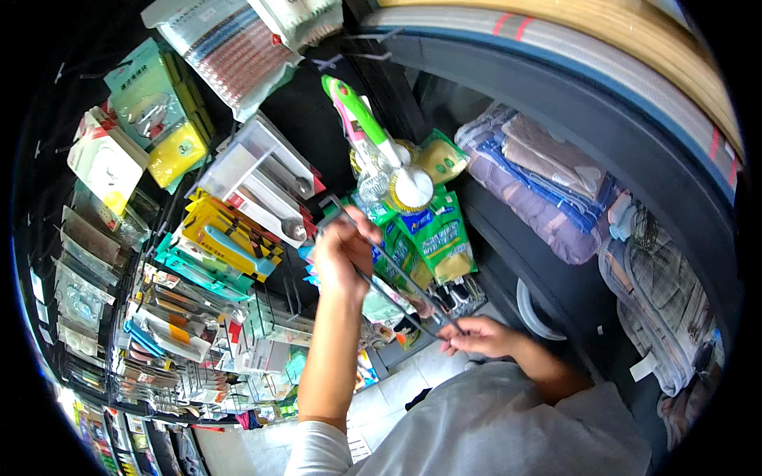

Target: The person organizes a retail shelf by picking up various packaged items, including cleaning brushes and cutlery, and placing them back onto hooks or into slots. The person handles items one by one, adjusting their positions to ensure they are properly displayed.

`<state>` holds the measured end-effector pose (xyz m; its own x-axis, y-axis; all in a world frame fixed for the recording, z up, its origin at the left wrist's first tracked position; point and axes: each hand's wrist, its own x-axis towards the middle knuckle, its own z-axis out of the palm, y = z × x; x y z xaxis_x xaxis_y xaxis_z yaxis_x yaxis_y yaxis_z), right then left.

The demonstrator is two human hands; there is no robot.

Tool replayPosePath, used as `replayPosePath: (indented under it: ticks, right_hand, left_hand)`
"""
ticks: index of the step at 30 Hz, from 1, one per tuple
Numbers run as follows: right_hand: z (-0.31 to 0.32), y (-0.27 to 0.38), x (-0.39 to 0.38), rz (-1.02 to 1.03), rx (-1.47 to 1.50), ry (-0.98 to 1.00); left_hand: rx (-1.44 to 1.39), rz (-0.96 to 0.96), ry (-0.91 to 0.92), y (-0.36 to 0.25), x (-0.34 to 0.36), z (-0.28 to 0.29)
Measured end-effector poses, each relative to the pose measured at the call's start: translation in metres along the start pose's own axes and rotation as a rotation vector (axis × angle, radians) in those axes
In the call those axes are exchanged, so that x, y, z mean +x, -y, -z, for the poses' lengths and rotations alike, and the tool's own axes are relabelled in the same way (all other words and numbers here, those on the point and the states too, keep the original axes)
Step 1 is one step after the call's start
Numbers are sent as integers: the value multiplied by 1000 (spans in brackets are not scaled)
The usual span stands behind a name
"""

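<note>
head view: dark metal hook (398, 305) spans from left grip (344, 247) to right grip (481, 338).

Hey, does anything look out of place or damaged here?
One oddity: a dark wire hook is held slantwise between the left hand and right hand, seemingly loose, while similar hooks stick out from the dark display wall. I can't see spills or obvious damage, though many packages are too small to check.

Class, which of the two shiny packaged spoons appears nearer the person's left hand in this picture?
The lower spoon, just left of the left hand; the upper spoon appears higher and farther from that hand.
</note>
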<state>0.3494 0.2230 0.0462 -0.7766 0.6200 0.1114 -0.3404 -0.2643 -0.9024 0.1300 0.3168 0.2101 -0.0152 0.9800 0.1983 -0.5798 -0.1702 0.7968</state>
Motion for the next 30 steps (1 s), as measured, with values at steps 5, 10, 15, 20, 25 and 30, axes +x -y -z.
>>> replayPosePath:
  ticks: [5, 10, 15, 20, 25, 30]
  right_hand:
    - [-16, 68, 18, 271, -633, -506]
    - [-13, 125, 84, 616, -1257, -773]
    - [-18, 174, 143, 583, -1576, -857]
    - [-19, 202, 198, 771, -1731, -885]
    - [-22, 215, 232, 930, -1783, -922]
    - [-20, 220, 249, 1011, -1814, -947]
  left_hand:
    - [-73, 85, -150, 11, 35, 13]
    - [174, 86, -19, 21, 27, -5]
    - [402, 39, 24, 33, -5, 5]
    - [483, 110, -60, 55, -66, 39]
    - [466, 264, -155, 74, -140, 79]
    - [441, 418, -106, 85, -179, 91]
